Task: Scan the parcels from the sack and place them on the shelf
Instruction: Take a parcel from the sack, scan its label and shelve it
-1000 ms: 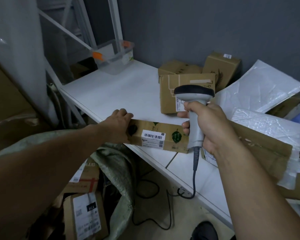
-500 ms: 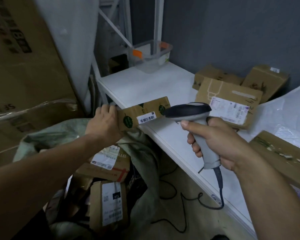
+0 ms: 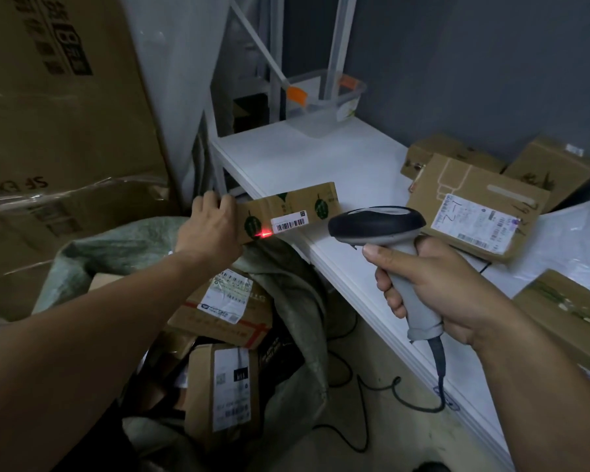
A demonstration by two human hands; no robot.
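My left hand (image 3: 212, 229) grips the left end of a flat cardboard parcel (image 3: 297, 207) with green leaf prints and a white barcode label, held at the shelf's front edge above the sack. My right hand (image 3: 433, 294) holds a grey handheld scanner (image 3: 378, 224) by its handle, head pointed left at the parcel. A red laser spot glows on the parcel just left of the label. Below, the open green sack (image 3: 286, 301) holds several labelled cardboard parcels (image 3: 225, 308). The white shelf (image 3: 304, 155) stretches to the right.
Several cardboard boxes (image 3: 474, 209) and white plastic mailers (image 3: 573, 240) lie on the shelf's right part. A clear plastic tub (image 3: 324, 103) stands at its far corner. Large cartons (image 3: 55, 131) rise at left. The scanner's cable (image 3: 382, 386) trails over the floor.
The view has swung left and down towards the sack. My left hand has drawn the parcel off the shelf to its edge, the scanner has tipped level, and its red beam now lights the parcel.
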